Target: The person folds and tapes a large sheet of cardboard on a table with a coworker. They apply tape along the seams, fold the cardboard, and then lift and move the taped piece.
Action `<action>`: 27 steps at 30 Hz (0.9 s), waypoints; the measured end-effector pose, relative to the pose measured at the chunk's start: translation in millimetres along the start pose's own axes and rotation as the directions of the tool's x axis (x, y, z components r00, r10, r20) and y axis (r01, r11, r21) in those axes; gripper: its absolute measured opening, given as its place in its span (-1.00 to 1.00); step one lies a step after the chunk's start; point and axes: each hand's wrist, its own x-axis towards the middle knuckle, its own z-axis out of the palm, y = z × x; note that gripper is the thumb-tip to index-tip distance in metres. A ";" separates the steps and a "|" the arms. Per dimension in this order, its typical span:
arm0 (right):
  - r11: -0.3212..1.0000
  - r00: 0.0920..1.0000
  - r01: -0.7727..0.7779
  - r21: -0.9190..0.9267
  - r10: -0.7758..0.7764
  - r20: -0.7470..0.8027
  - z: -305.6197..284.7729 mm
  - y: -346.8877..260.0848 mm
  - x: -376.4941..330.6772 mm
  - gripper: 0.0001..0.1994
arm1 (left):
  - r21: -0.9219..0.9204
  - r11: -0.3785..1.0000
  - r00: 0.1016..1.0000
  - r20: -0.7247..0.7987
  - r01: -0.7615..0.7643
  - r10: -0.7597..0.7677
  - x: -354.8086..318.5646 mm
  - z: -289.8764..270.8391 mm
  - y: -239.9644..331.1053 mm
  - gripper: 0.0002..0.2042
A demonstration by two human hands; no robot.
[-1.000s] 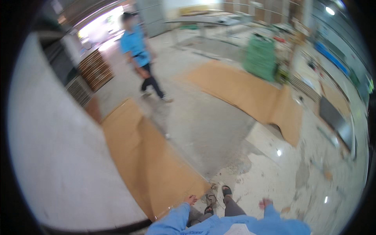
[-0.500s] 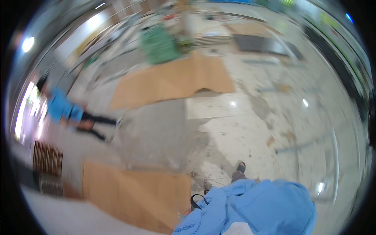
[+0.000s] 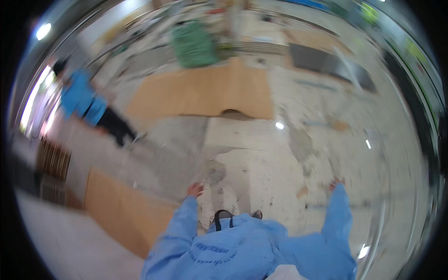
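Both my arms, in light blue sleeves, reach forward from my body. My left hand (image 3: 195, 189) is over the floor beside the right-hand edge of a flat cardboard sheet (image 3: 126, 205). It holds nothing, and its fingers look loosely apart. Farther right, my right hand (image 3: 336, 183) is above the pale floor, near a thin grey bar (image 3: 336, 206) lying there. Nothing shows in that hand; its fingers are blurred but look spread. A dark strap loop (image 3: 223, 219) hangs at the front of my blue jacket (image 3: 224, 252). My feet are partly hidden below it.
Ahead lies a large brown cardboard sheet (image 3: 205, 93) with a raised edge, and a green sack (image 3: 193, 44) behind it. A person in blue (image 3: 86, 102) walks at the left, near stacked cardboard (image 3: 56, 158). A dark panel (image 3: 322, 60) lies at the far right.
Both my hands have come into view, stretched out to either side. The view has shifted, and the person at the left has changed stride.
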 end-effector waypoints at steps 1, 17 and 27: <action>0.991 0.991 0.075 -0.110 -0.062 0.116 9.5 -35.3 16.9 -0.32 | 0.047 0.999 1.000 -0.013 0.006 -0.005 2.6 26.3 0.1 -0.68; 0.395 0.889 0.108 -0.913 0.373 0.266 -24.5 18.5 139.8 -0.69 | 0.954 0.295 0.878 0.103 0.045 -0.468 127.8 316.6 1.8 -0.50; 0.857 0.855 -0.514 -0.030 0.515 0.070 -37.1 5.5 150.6 -0.69 | 0.840 0.444 0.933 0.358 -0.312 -0.023 364.6 714.0 315.6 -0.69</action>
